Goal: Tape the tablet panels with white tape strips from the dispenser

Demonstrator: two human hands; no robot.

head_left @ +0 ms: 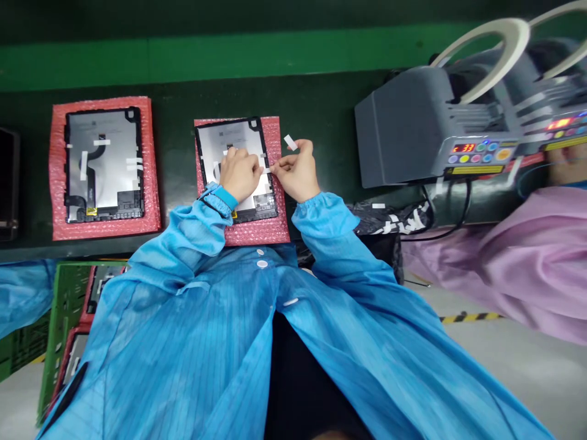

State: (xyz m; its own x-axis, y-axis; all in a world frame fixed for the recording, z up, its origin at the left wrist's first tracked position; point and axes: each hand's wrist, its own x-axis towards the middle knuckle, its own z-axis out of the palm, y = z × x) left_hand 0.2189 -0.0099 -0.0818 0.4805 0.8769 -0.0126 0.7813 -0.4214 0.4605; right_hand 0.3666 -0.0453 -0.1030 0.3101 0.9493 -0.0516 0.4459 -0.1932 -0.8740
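Observation:
A tablet back panel (215,142) lies on a red bubble-wrap pad (276,140) in front of me. My left hand (239,173) rests on the panel with its fingers curled and pressed down near the panel's right edge. My right hand (297,172) hovers just right of it, fingers pinched on small white tape strips (290,142); one strip sticks up from the fingertips, another reaches towards my left hand. Both arms wear blue sleeves.
A second panel on its red pad (104,165) lies to the left. A grey tape dispenser machine (440,128) stands at the right, with a person's pink sleeve (513,256) beside it. A green crate (64,330) holding more panels sits low left. A dark object (8,183) at far left.

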